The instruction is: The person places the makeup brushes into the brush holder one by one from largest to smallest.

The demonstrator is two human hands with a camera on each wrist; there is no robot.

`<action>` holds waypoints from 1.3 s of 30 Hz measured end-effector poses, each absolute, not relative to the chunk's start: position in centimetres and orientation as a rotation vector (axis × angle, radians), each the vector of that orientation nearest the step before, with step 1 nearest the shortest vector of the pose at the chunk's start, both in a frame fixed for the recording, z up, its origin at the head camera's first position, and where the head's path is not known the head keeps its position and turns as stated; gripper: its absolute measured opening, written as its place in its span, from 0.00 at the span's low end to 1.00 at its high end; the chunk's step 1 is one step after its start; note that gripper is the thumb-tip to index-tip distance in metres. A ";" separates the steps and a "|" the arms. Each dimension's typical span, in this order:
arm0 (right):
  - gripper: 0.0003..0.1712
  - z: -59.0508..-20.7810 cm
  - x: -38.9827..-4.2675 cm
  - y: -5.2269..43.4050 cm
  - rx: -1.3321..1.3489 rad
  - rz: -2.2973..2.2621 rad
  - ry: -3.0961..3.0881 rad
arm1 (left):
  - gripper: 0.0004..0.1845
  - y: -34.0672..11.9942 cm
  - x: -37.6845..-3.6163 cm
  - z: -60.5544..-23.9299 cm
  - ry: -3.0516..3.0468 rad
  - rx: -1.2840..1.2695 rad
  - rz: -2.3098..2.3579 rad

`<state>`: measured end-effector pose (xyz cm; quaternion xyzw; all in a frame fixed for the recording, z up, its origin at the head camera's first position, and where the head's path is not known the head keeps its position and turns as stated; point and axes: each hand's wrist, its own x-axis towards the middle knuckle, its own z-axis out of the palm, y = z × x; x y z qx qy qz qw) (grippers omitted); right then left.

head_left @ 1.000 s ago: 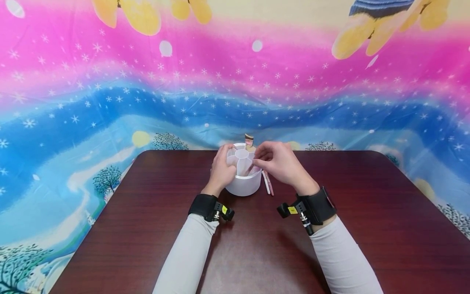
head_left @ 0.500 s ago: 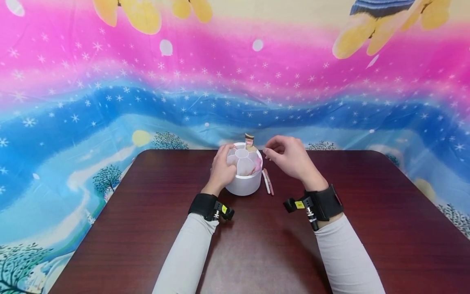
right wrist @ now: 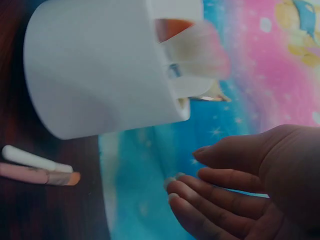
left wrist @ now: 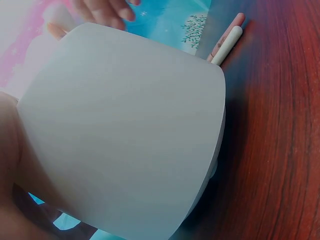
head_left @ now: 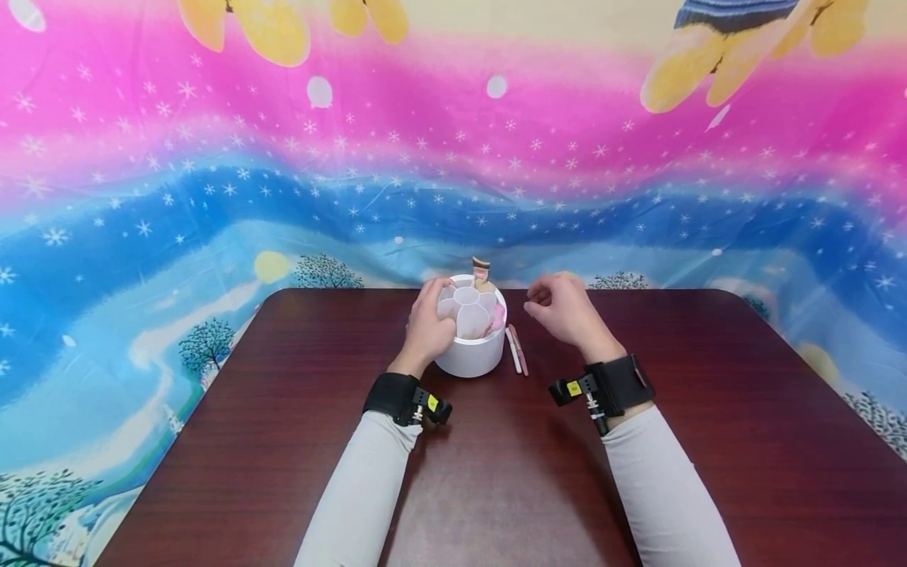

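My left hand (head_left: 429,324) grips the left side of a white round organizer (head_left: 469,361), thumb over the rim. Its top is split into several petal-shaped compartments around a round middle one. Soft white bristles with a pink tip (right wrist: 212,50), like a makeup brush head, stick out of the right compartment. Toward the back, a small gold and pink item (head_left: 481,270) stands up above the rim. To the right of the organizer, my right hand (head_left: 564,313) hovers apart from it, fingers loosely bent and holding nothing. The organizer hides part of the left fingers in the left wrist view.
Beside the organizer's right side, a white-handled brush (right wrist: 35,159) and a pink-handled brush (right wrist: 25,173) lie together on the dark red-brown table (head_left: 482,488). A colorful printed cloth (head_left: 439,157) hangs right behind the table's far edge.
My right hand has drawn away from the organizer to the right, uncovering the pink-tipped bristles in the right compartment. The left hand and the organizer have stayed in place.
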<state>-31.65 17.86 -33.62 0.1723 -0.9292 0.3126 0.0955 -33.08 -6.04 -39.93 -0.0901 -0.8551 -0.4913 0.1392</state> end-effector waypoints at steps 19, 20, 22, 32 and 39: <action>0.14 -37.3 -32.5 16.4 0.373 0.634 -3.081 | 0.36 -6.2 -33.0 -39.9 -2.482 -0.260 -1.410; 0.13 -37.4 -32.5 16.4 0.369 0.626 -3.095 | 0.36 -6.2 -33.0 -39.9 -2.483 -0.261 -1.408; 0.09 -37.6 -32.5 16.3 0.375 0.628 -3.115 | 0.36 -6.2 -33.0 -39.8 -2.487 -0.260 -1.406; 0.08 -38.4 -32.5 15.8 0.391 0.638 -3.167 | 0.38 -6.1 -33.0 -40.0 -2.482 -0.262 -1.406; 0.16 -38.5 -32.6 16.0 0.347 0.640 -3.179 | 0.38 -6.2 -33.0 -40.0 -2.484 -0.261 -1.394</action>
